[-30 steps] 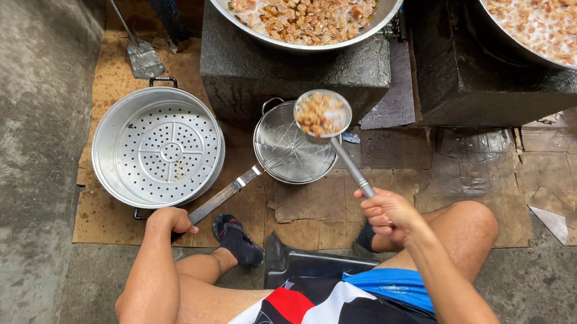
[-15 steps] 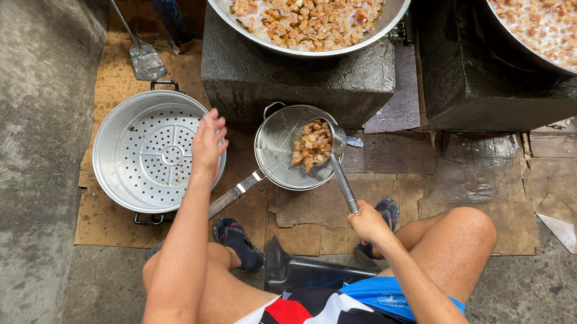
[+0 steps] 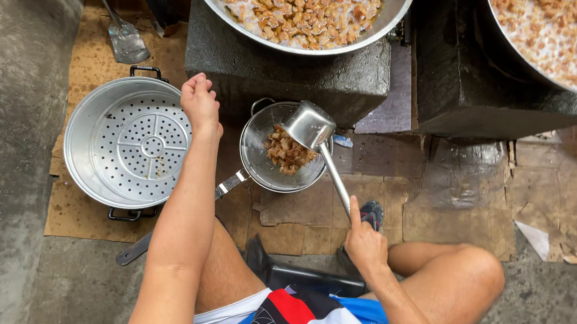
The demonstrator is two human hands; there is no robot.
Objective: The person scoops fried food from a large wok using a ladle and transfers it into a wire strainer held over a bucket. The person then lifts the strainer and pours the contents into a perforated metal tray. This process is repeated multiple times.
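My right hand point(image 3: 363, 243) grips the long handle of a metal ladle point(image 3: 310, 124), whose cup is tipped over a round mesh strainer point(image 3: 261, 170). Brown fried pieces point(image 3: 286, 152) lie in the strainer under the ladle. My left hand point(image 3: 200, 102) reaches forward with its fingers curled, at the right rim of a large perforated steamer pot point(image 3: 127, 145); it holds nothing that I can see. The strainer's handle point(image 3: 229, 183) runs back under my left forearm.
A big metal pan point(image 3: 299, 7) full of fried pieces in liquid sits on a dark stove block point(image 3: 287, 81). A second such pan point(image 3: 561, 39) sits at the upper right. A metal scoop point(image 3: 126, 39) lies on cardboard at the upper left. I sit on a low stool point(image 3: 307, 275).
The ladle went from upright and full above the strainer to tipped over it, emptying its pieces in. My left hand rose from my knee and reached forward to the steamer pot's rim.
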